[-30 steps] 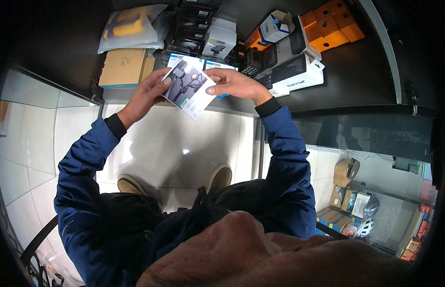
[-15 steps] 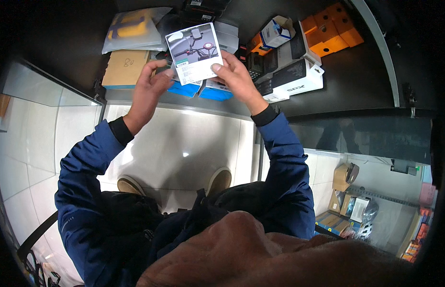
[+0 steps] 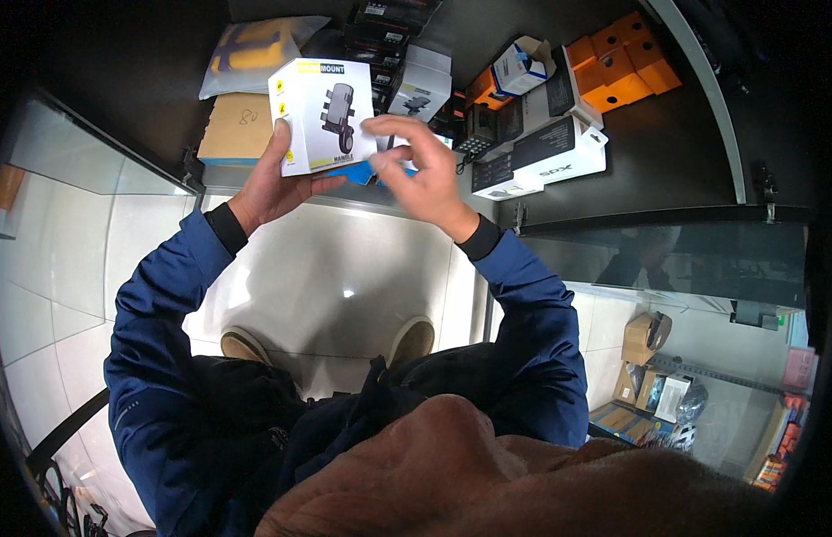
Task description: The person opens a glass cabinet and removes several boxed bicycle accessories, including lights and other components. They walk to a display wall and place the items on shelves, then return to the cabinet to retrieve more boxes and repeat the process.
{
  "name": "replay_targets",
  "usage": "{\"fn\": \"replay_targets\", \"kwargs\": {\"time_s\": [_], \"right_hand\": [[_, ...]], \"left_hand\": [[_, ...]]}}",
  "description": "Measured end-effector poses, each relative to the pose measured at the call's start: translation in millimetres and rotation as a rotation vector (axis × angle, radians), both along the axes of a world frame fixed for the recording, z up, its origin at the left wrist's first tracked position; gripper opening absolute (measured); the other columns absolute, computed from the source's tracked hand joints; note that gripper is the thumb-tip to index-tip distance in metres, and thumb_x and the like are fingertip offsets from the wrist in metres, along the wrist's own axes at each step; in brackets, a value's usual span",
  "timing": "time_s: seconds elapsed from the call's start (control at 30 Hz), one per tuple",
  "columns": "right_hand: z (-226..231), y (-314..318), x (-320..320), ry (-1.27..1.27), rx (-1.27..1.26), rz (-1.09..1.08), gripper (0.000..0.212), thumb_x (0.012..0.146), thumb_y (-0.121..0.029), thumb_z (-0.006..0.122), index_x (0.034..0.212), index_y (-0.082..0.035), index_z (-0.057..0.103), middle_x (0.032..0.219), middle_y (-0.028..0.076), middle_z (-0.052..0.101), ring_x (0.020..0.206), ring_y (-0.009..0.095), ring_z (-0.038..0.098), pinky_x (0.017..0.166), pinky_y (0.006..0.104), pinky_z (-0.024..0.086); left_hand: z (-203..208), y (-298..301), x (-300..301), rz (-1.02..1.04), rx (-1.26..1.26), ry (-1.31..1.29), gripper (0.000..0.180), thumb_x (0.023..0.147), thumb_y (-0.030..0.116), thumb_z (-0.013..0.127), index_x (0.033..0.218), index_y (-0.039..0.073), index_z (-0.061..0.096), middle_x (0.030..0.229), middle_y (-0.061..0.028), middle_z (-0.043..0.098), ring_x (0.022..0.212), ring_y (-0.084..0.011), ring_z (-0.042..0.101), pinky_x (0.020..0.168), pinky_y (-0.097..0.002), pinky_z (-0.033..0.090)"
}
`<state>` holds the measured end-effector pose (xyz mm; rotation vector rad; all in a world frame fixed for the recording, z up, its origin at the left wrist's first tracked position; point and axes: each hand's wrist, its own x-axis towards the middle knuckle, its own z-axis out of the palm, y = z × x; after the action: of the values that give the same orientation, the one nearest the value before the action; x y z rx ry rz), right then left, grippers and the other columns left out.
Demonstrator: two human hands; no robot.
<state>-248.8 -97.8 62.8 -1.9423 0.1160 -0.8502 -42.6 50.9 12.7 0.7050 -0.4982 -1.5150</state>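
Note:
My left hand (image 3: 271, 183) is closed on the lower left part of a white phone mount box (image 3: 322, 121), thumb on its left side and fingers underneath. A dark phone holder is printed on the face toward me. My right hand (image 3: 427, 174) is slightly blurred beside the box's right edge, with thumb and fingers apart and holding nothing. Its fingertips are close to that edge; whether they touch it I cannot tell. Behind the right hand stands a similar white box (image 3: 422, 82). Blue packaging (image 3: 358, 173) shows below the held box.
In the dark cabinet lie a bagged yellow item (image 3: 250, 54), a brown carton (image 3: 233, 130), black boxes (image 3: 373, 40), orange boxes (image 3: 622, 58) and a long white-and-black box (image 3: 559, 152). A glass door (image 3: 103, 148) stands at the left, another glass panel (image 3: 657, 259) at the right.
The white box has turned from its text-and-photo side to the phone holder side and shifted left, into my left hand. My right hand has let go of it.

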Motion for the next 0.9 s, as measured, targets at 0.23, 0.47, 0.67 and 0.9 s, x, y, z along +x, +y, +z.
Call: {"fn": "replay_targets", "kwargs": {"time_s": [0.23, 0.47, 0.67, 0.9], "right_hand": [[-5.2, -26.1, 0.9, -0.008, 0.203, -0.175, 0.026, 0.102, -0.009, 0.068, 0.126, 0.001, 0.065, 0.12, 0.007, 0.071, 0.1, 0.009, 0.064, 0.079, 0.0233, 0.056], [-5.8, -58.6, -11.5, 0.383, 0.583, 0.198, 0.076, 0.096, -0.032, 0.08, 0.153, 0.005, 0.047, 0.119, 0.012, 0.07, 0.089, 0.009, 0.064, 0.071, 0.0232, 0.054], [4.8, -116.9, -36.8, 0.485, 0.204, -0.055, 0.077, 0.098, -0.039, 0.077, 0.156, 0.001, 0.046, 0.118, 0.012, 0.07, 0.09, 0.014, 0.066, 0.072, 0.0244, 0.055], [-15.8, -232.7, -28.9, 0.1, -0.135, -0.554, 0.078, 0.095, -0.036, 0.081, 0.155, -0.002, 0.044, 0.142, 0.021, 0.064, 0.129, 0.031, 0.064, 0.104, 0.0405, 0.053]], "left_hand": [[-4.7, 1.1, -0.2, 0.031, 0.003, -0.036, 0.09, 0.101, 0.08, 0.036, 0.166, 0.019, 0.024, 0.157, -0.016, 0.046, 0.141, -0.0334, 0.053, 0.115, -0.0528, 0.049], [-13.6, 6.5, -5.1, -0.275, 0.029, -0.021, 0.096, 0.095, 0.084, 0.038, 0.167, 0.021, 0.027, 0.165, -0.0144, 0.04, 0.145, -0.0344, 0.049, 0.116, -0.0577, 0.046], [-24.2, 3.9, -9.5, -0.175, 0.091, -0.163, 0.082, 0.102, 0.072, 0.049, 0.162, 0.016, 0.039, 0.153, -0.0104, 0.05, 0.137, -0.0258, 0.055, 0.114, -0.0419, 0.048], [-34.8, 2.5, -0.3, -0.104, 0.349, -0.183, 0.059, 0.103, 0.062, 0.06, 0.135, 0.012, 0.061, 0.121, -0.0044, 0.067, 0.111, -0.0174, 0.066, 0.1, -0.0342, 0.055]]}}
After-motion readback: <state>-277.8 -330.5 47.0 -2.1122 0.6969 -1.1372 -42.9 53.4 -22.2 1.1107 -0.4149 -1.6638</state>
